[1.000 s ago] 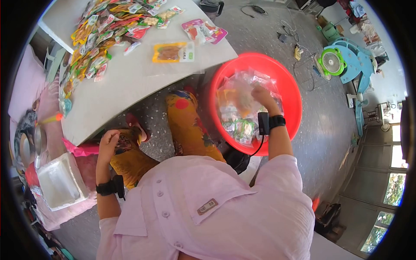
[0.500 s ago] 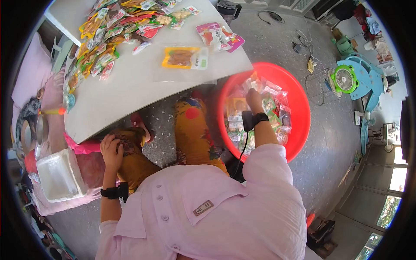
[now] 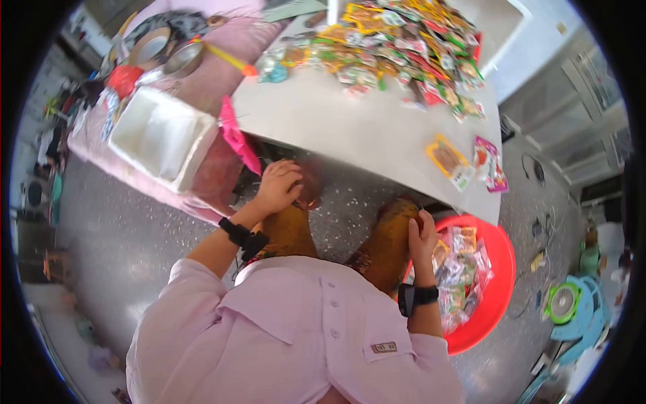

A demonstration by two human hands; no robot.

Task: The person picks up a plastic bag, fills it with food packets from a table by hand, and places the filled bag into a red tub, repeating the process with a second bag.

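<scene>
My left hand (image 3: 279,187) rests on my left knee, its fingers laid over the brown patterned trousers (image 3: 291,232), with nothing in it. On my right thigh lies my right hand (image 3: 422,237), fingers stretched and apart, also holding nothing. Just beyond it stands a red plastic tub (image 3: 496,269) with many packaged snack packets (image 3: 461,273) inside. A heap of snack packets (image 3: 397,50) covers the back of the white table (image 3: 323,121). Near the table's right corner lie a yellow snack packet (image 3: 449,161) and a pink-purple packet (image 3: 490,165).
At the left, a white foam box (image 3: 161,138) sits on a pink cloth (image 3: 87,138), with metal bowls (image 3: 183,59) behind it. A bright pink item (image 3: 239,138) hangs by the table's left edge. A green fan (image 3: 562,303) and cables are on the right.
My right hand has come out of the red tub and now lies on my right thigh. The view has turned to the left. My left hand stays on my left knee.
</scene>
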